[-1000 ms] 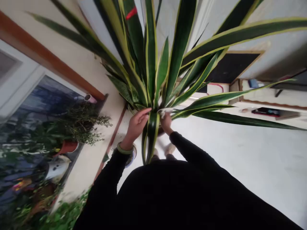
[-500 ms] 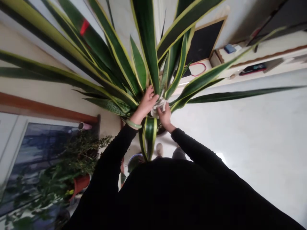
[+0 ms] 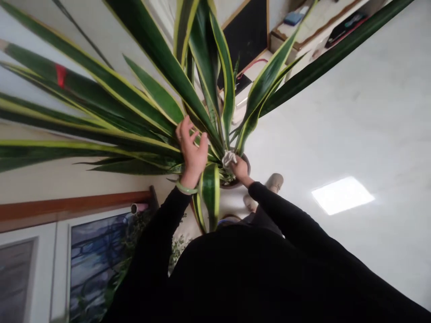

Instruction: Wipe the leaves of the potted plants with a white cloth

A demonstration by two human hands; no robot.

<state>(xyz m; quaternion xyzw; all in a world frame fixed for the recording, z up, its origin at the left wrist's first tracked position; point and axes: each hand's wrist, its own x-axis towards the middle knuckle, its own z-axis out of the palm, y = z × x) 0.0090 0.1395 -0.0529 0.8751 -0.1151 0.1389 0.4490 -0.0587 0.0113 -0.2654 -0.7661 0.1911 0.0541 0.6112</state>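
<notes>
Left hand [image 3: 193, 154]: fingers loosely spread against the leaves [image 3: 161, 96], no firm hold seen.
Right hand [image 3: 241, 168]: fingers closed on crumpled white cloth [image 3: 229, 158].
Snake plant [image 3: 168, 67]: beyond both hands; its pot [image 3: 248, 165] beneath the right.
Change: left hand is farther from cloth; right probably works it alone.

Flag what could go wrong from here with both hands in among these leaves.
The left hand is open against the long leaves; pressing hard might crease one.

The bent leaf hangs down between the forearms, so leaning in could kink it further.

The right hand holds a crumpled white cloth low by the stems; a tug there might strain them.
</notes>
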